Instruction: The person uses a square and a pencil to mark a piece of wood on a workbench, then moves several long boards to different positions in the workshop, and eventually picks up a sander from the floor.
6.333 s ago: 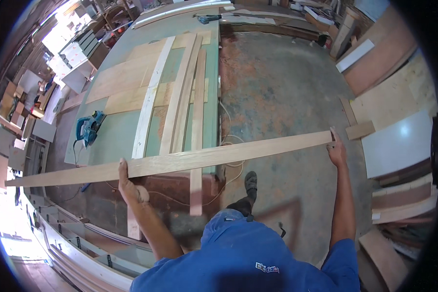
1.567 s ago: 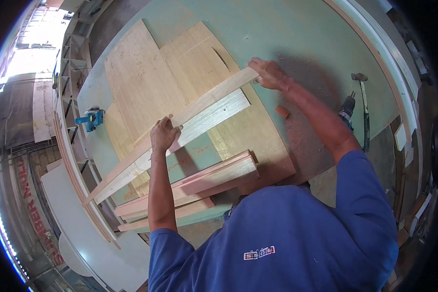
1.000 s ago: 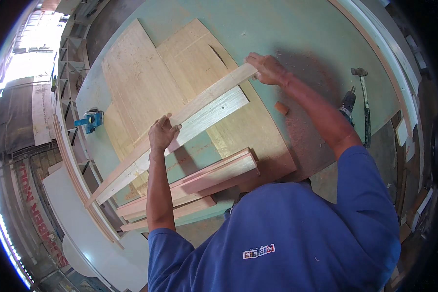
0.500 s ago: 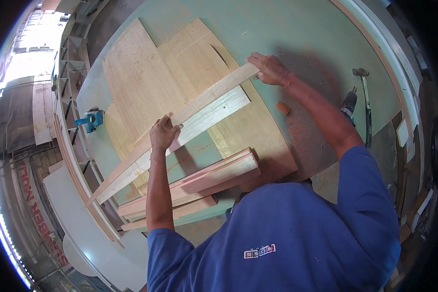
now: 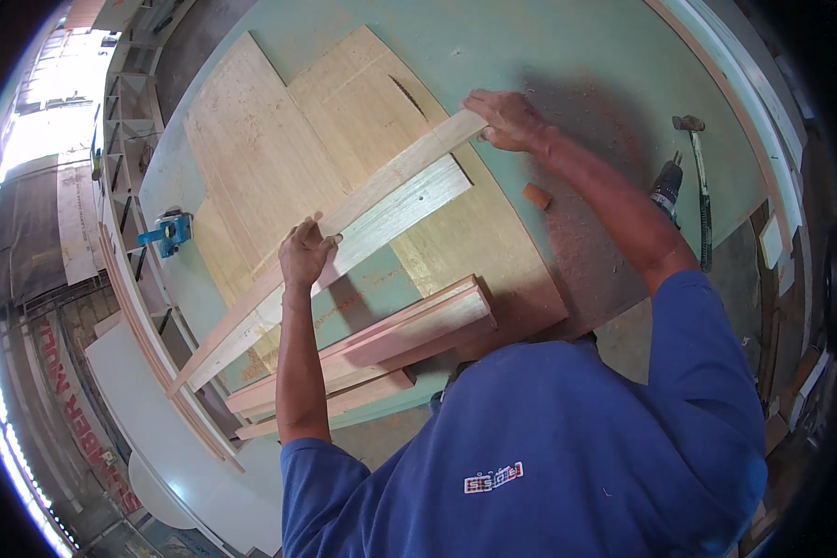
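Pale wood dominates the head view: a long thin strip (image 5: 344, 246) runs on a slant from the lower left to the upper right above the green surface (image 5: 549, 56), carried at two spots so it stays level and does not sag. The left hand (image 5: 305, 253) takes it near the middle, fingers (image 5: 318, 244) curled over the upper edge and closed on the strip, thumb hidden behind. The right hand (image 5: 507, 119) is at the far upper end, fingers together and pressed on the tip, apparently steadying or lining it up.

Just under the strip lies a broader light board (image 5: 409, 205), nearly parallel to it, and both rest over wide sheets of plywood (image 5: 260, 149) spread flat across the surface. Nearer the person, a stack of reddish planks (image 5: 391, 330) sticks out past the surface edge.

Well apart from the hands, on the right side, a cordless drill (image 5: 666, 189) and a hammer (image 5: 696, 167) lie side by side, with a small orange block (image 5: 537, 195) between them and the boards. A blue power tool (image 5: 166, 231) sits at the left rim. Reddish sawdust covers the surface near the right forearm.
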`<state>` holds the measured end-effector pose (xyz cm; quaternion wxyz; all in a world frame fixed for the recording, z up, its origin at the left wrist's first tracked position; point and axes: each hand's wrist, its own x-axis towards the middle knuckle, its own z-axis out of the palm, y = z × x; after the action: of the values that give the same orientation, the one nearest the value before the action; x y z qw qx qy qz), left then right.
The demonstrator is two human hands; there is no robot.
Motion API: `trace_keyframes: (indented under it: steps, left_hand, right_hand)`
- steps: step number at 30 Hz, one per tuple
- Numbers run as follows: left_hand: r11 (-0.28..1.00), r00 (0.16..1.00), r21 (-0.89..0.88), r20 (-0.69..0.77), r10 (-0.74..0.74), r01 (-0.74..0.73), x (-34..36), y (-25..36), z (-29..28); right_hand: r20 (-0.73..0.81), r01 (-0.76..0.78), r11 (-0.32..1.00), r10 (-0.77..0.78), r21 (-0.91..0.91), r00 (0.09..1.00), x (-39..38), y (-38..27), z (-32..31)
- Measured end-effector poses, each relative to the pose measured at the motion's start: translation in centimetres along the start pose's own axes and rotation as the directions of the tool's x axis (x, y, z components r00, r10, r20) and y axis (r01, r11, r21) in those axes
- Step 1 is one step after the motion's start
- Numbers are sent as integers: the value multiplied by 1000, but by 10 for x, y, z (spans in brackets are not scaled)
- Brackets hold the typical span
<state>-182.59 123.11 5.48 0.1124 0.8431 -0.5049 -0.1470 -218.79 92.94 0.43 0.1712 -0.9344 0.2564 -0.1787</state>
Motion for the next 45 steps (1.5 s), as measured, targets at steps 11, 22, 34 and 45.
trace_keyframes:
  steps: [11, 22, 34, 45]
  left_hand:
    - [996, 996, 57, -58, 65, -62, -11, 19, 9]
    - [994, 996, 105, 83, -31, 22, -13, 34, 12]
    - [940, 964, 267, -100, 247, -214, -37, 35, 30]
    - [934, 894, 152, -274, 354, -323, -53, 7, 34]
  right_hand:
    - [27, -44, 998, 43, 34, 999, -1, 0, -2]
    - [34, -66, 998, 65, 22, 997, -5, 5, -1]
    - [24, -217, 976, 218, -33, 976, -30, -12, 1]
    - [-373, -588, 735, 678, 337, 634, -280, -240, -11]
